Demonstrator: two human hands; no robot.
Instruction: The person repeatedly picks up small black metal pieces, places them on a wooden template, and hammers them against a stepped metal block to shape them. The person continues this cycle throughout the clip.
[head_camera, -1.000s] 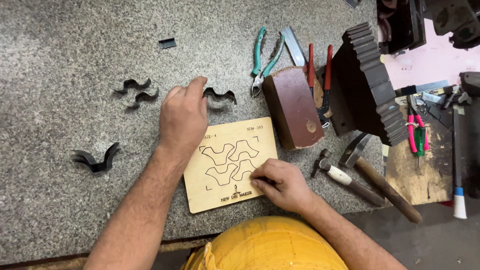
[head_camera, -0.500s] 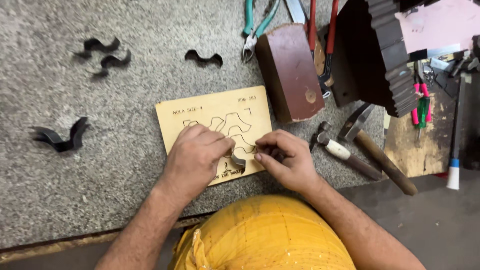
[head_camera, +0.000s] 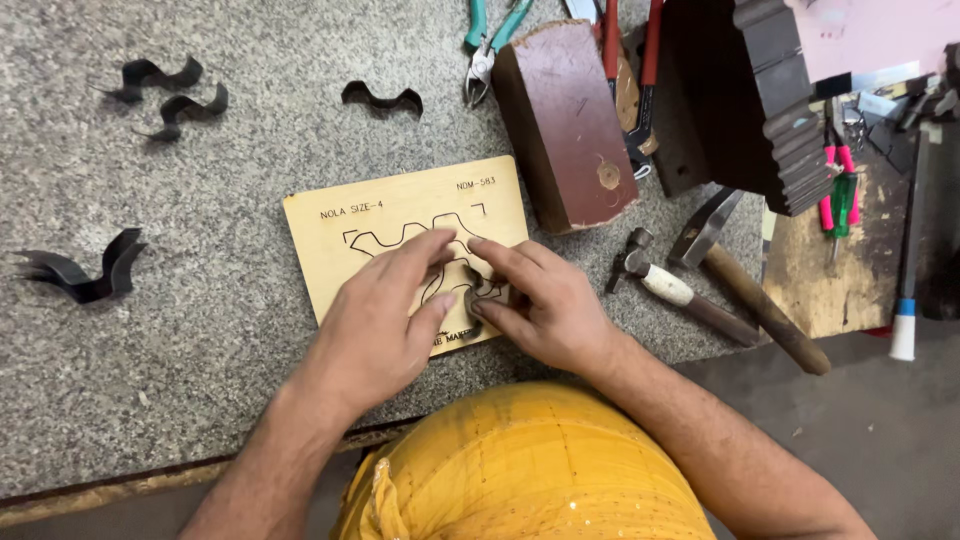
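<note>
While the speckled grey desk (head_camera: 230, 300) fills most of the view, everything that matters sits on the pale wooden template board (head_camera: 400, 215), so let's take that as the landmark. It lies flat, long side running left to right, with wavy slots cut through its face.

Up and to the right of the board rests a dark red block (head_camera: 565, 125), and beyond it a tall dark ridged form (head_camera: 760, 100). Right of the board lie two hammers (head_camera: 720, 290), handles slanting down and away. Above the board's top edge, teal-handled pliers (head_camera: 488, 40). Off to the left, well apart from the board, loose black wavy metal strips (head_camera: 85, 270), with more up and to the left (head_camera: 165, 90) and one just above the board (head_camera: 380, 98).

Now the hands, both meeting over the board's lower right part. The left hand (head_camera: 385, 325) comes in from below left, fingers spread flat, thumb pressing down. The right hand (head_camera: 540, 305) comes from below right, index and thumb pinched on a small dark bent strip piece (head_camera: 472, 290). That piece sits between the two thumbs, touching the board at a slot, its exact run partly hidden by the fingers. The right hand looks the nearer, actually gripping it.
</note>
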